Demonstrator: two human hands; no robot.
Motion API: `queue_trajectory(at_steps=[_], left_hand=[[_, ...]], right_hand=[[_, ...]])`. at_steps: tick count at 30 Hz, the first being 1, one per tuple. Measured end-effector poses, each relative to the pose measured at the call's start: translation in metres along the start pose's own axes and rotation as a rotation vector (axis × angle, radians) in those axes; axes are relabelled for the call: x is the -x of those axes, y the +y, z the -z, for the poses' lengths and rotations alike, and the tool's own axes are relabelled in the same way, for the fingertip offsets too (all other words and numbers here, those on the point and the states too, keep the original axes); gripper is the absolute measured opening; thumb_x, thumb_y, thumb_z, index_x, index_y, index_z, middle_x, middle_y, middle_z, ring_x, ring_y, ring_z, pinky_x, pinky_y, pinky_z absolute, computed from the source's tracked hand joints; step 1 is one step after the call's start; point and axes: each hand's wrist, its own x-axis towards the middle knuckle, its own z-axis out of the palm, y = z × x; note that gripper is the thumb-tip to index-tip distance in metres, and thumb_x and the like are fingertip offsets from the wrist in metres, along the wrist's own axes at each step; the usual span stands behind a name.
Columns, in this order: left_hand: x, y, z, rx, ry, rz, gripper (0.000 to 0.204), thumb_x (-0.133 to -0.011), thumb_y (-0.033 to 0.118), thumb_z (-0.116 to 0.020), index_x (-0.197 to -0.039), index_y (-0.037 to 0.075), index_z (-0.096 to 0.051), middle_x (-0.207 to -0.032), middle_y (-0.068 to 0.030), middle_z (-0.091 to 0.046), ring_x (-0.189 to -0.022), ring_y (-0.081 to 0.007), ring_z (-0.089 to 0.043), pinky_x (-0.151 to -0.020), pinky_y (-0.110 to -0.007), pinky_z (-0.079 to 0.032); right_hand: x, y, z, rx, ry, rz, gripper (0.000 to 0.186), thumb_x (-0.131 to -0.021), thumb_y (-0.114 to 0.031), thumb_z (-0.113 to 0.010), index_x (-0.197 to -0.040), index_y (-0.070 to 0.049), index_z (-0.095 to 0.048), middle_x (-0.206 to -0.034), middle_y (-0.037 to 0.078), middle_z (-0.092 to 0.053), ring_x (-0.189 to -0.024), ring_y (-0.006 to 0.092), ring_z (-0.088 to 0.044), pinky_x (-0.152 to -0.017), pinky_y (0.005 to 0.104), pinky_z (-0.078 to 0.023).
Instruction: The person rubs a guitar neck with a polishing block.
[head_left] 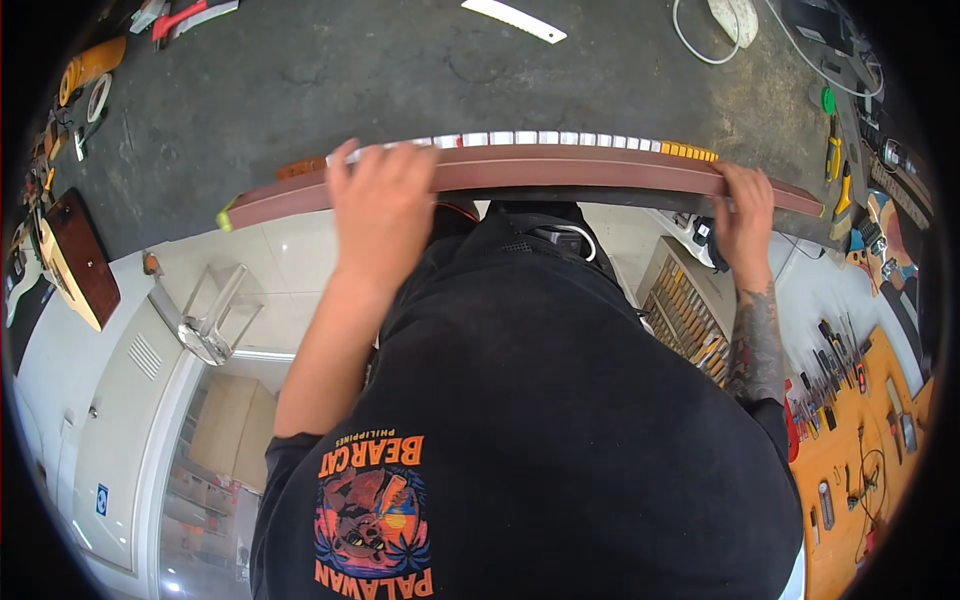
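Note:
A long reddish-brown bar (pixel 540 168) with yellow-green ends lies along the near edge of the dark worktop (pixel 400 75). My left hand (pixel 385 205) grips it left of centre, fingers curled over its top. My right hand (pixel 742 215) holds it toward the right end, fingers bent over it. Just behind the bar runs a segmented strip (pixel 540 138), mostly white with a yellow section at the right. A brown piece (pixel 298 167) shows at its left, partly hidden.
A white blade-like piece (pixel 513 20), a red-handled tool (pixel 170 20), tape rolls (pixel 98 98), a cable (pixel 705 55) and yellow-handled tools (pixel 835 150) lie on the worktop. A wooden board (pixel 75 260) hangs left; a tool-covered orange board (pixel 860 470) is right.

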Motion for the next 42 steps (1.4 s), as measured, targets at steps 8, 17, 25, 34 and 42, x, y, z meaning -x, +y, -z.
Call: queue_trajectory(at_steps=[8,17,25,34,42], left_hand=[[0.063,-0.128,0.036,-0.18,-0.038,0.199,0.054,-0.075,-0.001,-0.077,-0.125,0.016,-0.071,-0.121,-0.0024,-0.072,-0.116,-0.0227,-0.065,-0.115,-0.051,-0.036],[-0.004,-0.015,0.008,-0.012,-0.048,0.041,0.053,-0.074,0.001,-0.077,-0.124,0.014,-0.069,-0.115,-0.0028,-0.071,-0.116,-0.0232,-0.064,-0.116,-0.05,-0.037],[0.045,-0.106,0.033,-0.081,-0.059,0.147,0.054,-0.072,-0.002,-0.078,-0.123,0.014,-0.072,-0.118,-0.0055,-0.072,-0.112,-0.0253,-0.066,-0.116,-0.051,-0.036],[0.023,-0.074,0.019,-0.076,-0.023,0.09,0.053,-0.073,0.002,-0.079,-0.123,0.016,-0.071,-0.115,-0.0012,-0.072,-0.115,-0.0234,-0.065,-0.117,-0.051,-0.036],[0.032,-0.095,0.025,-0.061,-0.04,0.097,0.049,-0.076,0.003,-0.077,-0.124,0.015,-0.071,-0.119,-0.0064,-0.072,-0.116,-0.0259,-0.065,-0.117,-0.051,-0.036]], right_hand=[[-0.047,-0.142,-0.031,-0.081,0.049,0.067,0.049,-0.08,-0.009,-0.078,-0.127,-0.015,-0.066,-0.115,0.002,-0.072,-0.111,0.0246,-0.064,-0.113,0.0501,-0.04],[-0.011,-0.013,-0.002,0.012,0.019,0.06,0.048,-0.078,-0.003,-0.078,-0.125,-0.01,-0.067,-0.116,0.009,-0.071,-0.114,0.0307,-0.064,-0.113,0.0537,-0.042],[-0.047,-0.109,-0.027,-0.053,0.037,0.118,0.039,-0.084,-0.014,-0.077,-0.122,-0.013,-0.069,-0.113,0.004,-0.072,-0.108,0.0259,-0.066,-0.111,0.0537,-0.044],[-0.03,-0.061,-0.024,-0.096,0.045,0.135,0.049,-0.077,0.0,-0.076,-0.125,-0.008,-0.067,-0.121,0.011,-0.071,-0.115,0.0328,-0.065,-0.112,0.0529,-0.045],[-0.042,-0.083,-0.023,-0.066,0.049,0.143,0.046,-0.078,-0.003,-0.078,-0.122,-0.01,-0.068,-0.117,0.008,-0.071,-0.109,0.0302,-0.064,-0.106,0.0504,-0.046]])
